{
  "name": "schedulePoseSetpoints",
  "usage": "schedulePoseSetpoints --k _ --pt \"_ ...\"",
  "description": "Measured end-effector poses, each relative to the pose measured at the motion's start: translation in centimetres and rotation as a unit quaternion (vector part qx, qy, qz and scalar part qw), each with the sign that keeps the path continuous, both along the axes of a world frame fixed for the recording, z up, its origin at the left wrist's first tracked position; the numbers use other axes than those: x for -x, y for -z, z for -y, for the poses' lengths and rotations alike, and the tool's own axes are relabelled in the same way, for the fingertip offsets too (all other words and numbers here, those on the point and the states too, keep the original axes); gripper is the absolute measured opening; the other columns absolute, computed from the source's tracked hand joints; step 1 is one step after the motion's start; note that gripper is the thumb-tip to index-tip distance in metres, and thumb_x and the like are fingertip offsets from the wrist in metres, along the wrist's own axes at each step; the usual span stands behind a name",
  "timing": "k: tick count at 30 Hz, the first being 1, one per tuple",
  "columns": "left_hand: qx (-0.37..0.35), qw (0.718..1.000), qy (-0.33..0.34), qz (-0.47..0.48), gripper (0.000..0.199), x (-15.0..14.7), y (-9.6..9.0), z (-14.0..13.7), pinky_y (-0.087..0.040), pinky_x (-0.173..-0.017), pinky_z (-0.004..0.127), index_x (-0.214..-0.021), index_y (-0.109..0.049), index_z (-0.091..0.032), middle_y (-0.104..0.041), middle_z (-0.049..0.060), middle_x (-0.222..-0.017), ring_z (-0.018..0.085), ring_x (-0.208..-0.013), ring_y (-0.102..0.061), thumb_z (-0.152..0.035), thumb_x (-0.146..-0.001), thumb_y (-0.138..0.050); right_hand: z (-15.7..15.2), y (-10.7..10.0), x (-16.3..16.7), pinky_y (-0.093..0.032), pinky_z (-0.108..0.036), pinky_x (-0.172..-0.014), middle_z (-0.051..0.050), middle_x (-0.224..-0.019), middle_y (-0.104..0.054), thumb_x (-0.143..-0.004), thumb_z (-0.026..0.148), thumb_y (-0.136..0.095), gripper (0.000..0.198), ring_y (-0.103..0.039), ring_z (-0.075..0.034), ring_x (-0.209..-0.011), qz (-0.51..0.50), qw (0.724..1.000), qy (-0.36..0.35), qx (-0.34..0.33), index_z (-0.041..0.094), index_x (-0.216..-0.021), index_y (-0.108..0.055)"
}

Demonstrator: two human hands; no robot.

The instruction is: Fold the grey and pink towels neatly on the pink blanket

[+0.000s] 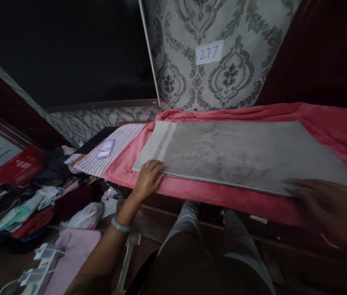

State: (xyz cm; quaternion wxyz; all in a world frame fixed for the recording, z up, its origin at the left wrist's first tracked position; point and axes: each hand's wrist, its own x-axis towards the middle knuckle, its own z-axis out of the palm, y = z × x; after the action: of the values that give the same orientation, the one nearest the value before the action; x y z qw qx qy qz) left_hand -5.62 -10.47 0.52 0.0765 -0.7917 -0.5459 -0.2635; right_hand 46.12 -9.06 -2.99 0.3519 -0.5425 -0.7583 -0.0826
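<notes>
On our pink-covered table (204, 191), the grey cloth (216, 151) lies flat behind the front edge. Our left hand (148, 177), half curled, touches it toward the table's left; our blurred right hand (329, 207) is at the front right. Neither grip is clear. We're probably smoothing; next calls for aligning edges.

A pink blanket (198, 191) covers most of the tabletop (133, 122), with a grey towel (216, 149) lying flat on that blanket, while a striped cloth (126, 134) lies toward the left end, carrying a small object (105, 148) blurred beyond telling.
</notes>
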Motion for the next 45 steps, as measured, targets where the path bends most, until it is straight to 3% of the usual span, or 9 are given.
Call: schedulePoseSetpoints --k 2,8,16,25,33,37,40,42,45 --pt "0.016 0.999 0.024 -0.021 0.027 -1.0 0.8 -0.4 -0.045 -0.099 0.044 -0.116 -0.068 -0.019 -0.067 0.012 -0.117 0.027 -0.114 -0.057 -0.029 -0.095 -0.055 -1.0 0.5 3.4 -0.05 -0.048 -0.085 -0.013 -0.1 -0.073 -0.097 0.051 -0.045 0.036 -0.065 -0.032 -0.097 -0.03 0.996 -0.081 0.015 0.028 -0.1 -0.074" --pt "0.02 0.999 0.045 -0.009 0.022 -0.3 1.4 -1.4 -0.049 -0.093 0.042 -0.108 -0.071 -0.02 -0.068 0.011 -0.106 0.024 -0.103 -0.06 -0.027 -0.096 -0.053 -2.8 0.6 9.7 -0.053 -0.044 -0.08 -0.01 -0.096 -0.072 -0.095 0.038 -0.049 0.027 -0.065 -0.028 -0.091 -0.048 0.985 -0.166 0.015 0.025 -0.1 -0.072" --pt "0.017 0.997 0.078 0.017 0.023 0.3 1.3 -1.9 -0.051 -0.091 0.04 -0.107 -0.071 -0.02 -0.067 0.01 -0.105 0.023 -0.102 -0.06 -0.022 -0.096 -0.05 -3.2 0.9 9.7 -0.055 -0.045 -0.081 -0.01 -0.102 -0.07 -0.094 0.036 -0.054 0.026 -0.064 -0.027 -0.095 -0.01 0.982 -0.188 0.025 0.025 -0.109 -0.072" --pt "-0.004 0.993 0.067 -0.094 0.026 0.4 2.1 -1.8 -0.05 -0.086 0.04 -0.101 -0.068 -0.018 -0.065 0.01 -0.094 0.024 -0.091 -0.057 -0.008 -0.092 -0.046 -2.8 1.3 9.9 -0.056 -0.045 -0.081 -0.01 -0.099 -0.072 -0.098 0.031 -0.048 0.027 -0.066 -0.025 -0.091 -0.036 0.983 -0.182 0.006 0.026 -0.1 -0.074" --pt "-0.004 0.995 0.075 -0.061 0.022 0.2 1.2 -1.1 -0.051 -0.084 0.038 -0.097 -0.068 -0.018 -0.066 0.009 -0.093 0.023 -0.089 -0.059 -0.018 -0.096 -0.046 -2.9 0.8 9.5 -0.056 -0.04 -0.081 -0.009 -0.099 -0.072 -0.099 0.035 -0.047 0.027 -0.067 -0.024 -0.093 -0.04 0.981 -0.188 -0.001 0.024 -0.103 -0.072" --pt "0.021 0.997 0.046 -0.061 0.032 -1.3 -0.6 -2.1 -0.049 -0.099 0.043 -0.118 -0.068 -0.02 -0.067 0.012 -0.122 0.025 -0.113 -0.06 -0.027 -0.098 -0.043 -4.9 -0.6 10.7 -0.051 -0.046 -0.098 -0.013 -0.122 -0.069 -0.1 0.039 -0.042 0.04 -0.063 -0.027 -0.113 0.016 0.99 -0.141 0.016 0.021 -0.127 -0.066" --pt "0.064 0.993 0.0 -0.095 0.051 -3.8 -1.5 -3.7 -0.036 -0.116 0.05 -0.147 -0.048 -0.021 -0.043 0.012 -0.156 0.029 -0.144 -0.039 -0.036 -0.098 -0.045 -6.6 -1.3 12.4 -0.04 -0.053 -0.109 -0.014 -0.15 -0.05 -0.099 0.046 -0.043 0.054 -0.044 -0.032 -0.139 0.085 0.991 -0.084 0.063 0.02 -0.146 -0.052" --pt "0.12 0.985 -0.03 -0.123 0.061 -5.4 -1.5 -4.6 -0.029 -0.119 0.056 -0.154 -0.038 -0.022 -0.03 0.01 -0.164 0.032 -0.151 -0.025 -0.042 -0.097 -0.048 -7.2 -1.3 13.4 -0.033 -0.06 -0.112 -0.013 -0.159 -0.037 -0.098 0.05 -0.044 0.059 -0.032 -0.036 -0.146 0.126 0.983 -0.057 0.122 0.024 -0.152 -0.044" --pt "0.189 0.968 -0.07 -0.148 0.062 -6.6 -0.6 -5.2 -0.021 -0.12 0.062 -0.156 -0.034 -0.026 -0.023 0.006 -0.166 0.035 -0.153 -0.017 -0.044 -0.098 -0.046 -7.2 -0.6 14.1 -0.025 -0.063 -0.115 -0.009 -0.163 -0.029 -0.099 0.055 -0.04 0.061 -0.023 -0.035 -0.15 0.154 0.969 -0.05 0.187 0.03 -0.155 -0.038"
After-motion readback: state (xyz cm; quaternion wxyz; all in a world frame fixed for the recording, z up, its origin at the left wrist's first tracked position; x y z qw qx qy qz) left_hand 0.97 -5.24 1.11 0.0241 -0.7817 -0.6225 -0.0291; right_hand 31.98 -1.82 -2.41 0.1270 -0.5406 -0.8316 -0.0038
